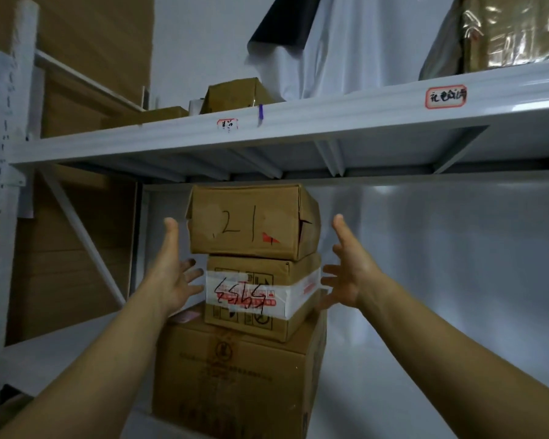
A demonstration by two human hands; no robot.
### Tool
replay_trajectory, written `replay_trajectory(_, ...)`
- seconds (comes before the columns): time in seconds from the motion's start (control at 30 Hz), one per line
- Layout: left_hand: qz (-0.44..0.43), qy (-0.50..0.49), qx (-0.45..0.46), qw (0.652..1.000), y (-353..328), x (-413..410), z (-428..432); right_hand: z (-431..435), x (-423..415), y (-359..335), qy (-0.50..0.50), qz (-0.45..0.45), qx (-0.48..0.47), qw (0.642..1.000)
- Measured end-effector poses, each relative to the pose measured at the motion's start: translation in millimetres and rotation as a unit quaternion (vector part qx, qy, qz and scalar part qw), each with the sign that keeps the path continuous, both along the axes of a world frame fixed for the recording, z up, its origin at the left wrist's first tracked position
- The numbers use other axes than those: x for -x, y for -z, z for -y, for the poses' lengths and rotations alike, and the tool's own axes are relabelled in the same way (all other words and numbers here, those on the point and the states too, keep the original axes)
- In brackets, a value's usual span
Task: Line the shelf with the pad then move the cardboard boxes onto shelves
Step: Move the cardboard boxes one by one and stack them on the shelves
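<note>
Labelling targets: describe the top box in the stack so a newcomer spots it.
In the white metal rack, on its lower level, stands a three-box stack. The top brown cardboard box bears handwritten "21"; the white-taped middle box and large bottom box do not.

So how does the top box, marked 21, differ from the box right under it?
The top box has bare cardboard with handwritten numbers; the lower box wears a white band of tape with red print and black scribble. The top box looks crumpled at its right side; the lower box keeps squarer edges. Both are brown cardboard, in one stack.
</note>
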State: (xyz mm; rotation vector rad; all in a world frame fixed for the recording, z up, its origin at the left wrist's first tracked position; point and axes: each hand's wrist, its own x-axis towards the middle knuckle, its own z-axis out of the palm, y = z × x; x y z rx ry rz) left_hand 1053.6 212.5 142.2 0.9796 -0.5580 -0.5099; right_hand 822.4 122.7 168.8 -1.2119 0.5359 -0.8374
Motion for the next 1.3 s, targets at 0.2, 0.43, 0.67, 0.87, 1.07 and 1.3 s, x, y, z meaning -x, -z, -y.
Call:
replay_trajectory(0.2,-0.057,0.185,0.041,0.98,9,-20,16,4,-14,-17,-0.02,-0.008,0.007,1.0)
replay_trajectory(0.43,0.004,0.229,0.013,0.973,-1,-2,21,35,-6,-39,-0.026,-0.09,0.015,0.996)
replay_trajectory(0.67,0.117,0.196,-0.023,0.973,-24,36,18,54,44,-55,-0.033,-0.09,0.023,0.995)
replay_trajectory(0.87,0.073,0.129,-0.036,0.988,-17,32,27,47,60,-40,-0.076,0.006,-0.036,0.996)
replay_trajectory(1.07,0.031,0.137,-0.158,0.977,12,33,30,49,50,-3,-0.095,0.139,-0.147,0.975)
replay_trajectory(1.3,0.046,0.207,-0.168,0.963,9,45,22,53,57,27,-0.117,0.221,-0.154,0.956)
